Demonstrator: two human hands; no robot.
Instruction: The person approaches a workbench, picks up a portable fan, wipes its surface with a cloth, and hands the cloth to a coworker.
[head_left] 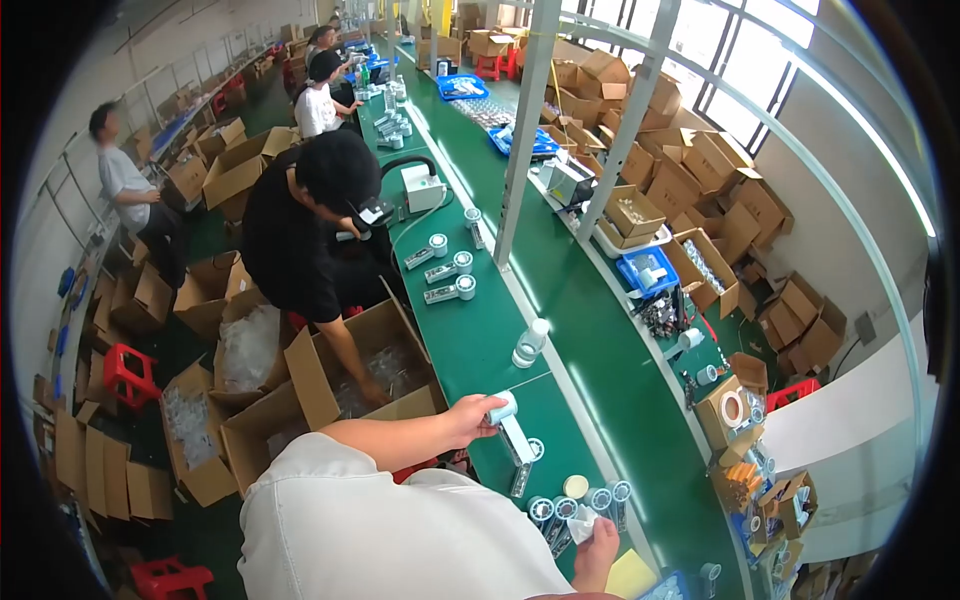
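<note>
My left hand [472, 420] is closed around the round, pale blue head of a handheld fan [515, 440]. The fan's light handle points down and to the right over the green bench. Partly under that handle lies another fan [520, 478]. My right hand [598, 550] pinches a crumpled white cloth [582, 524], or perhaps a tissue. Just beyond the cloth several fans [568, 508] lie side by side, their round grilles showing. A round cream-coloured lid or disc [576, 486] is close to them. Beside my right wrist is a yellow sheet [630, 576].
A clear bottle [531, 343] stands on the bench [490, 340] ahead of my left hand. Farther along lie more fans [450, 278]. To the left, a co-worker in black [300, 230] reaches into a cardboard box [330, 370]. Metal posts [527, 130] rise from the bench.
</note>
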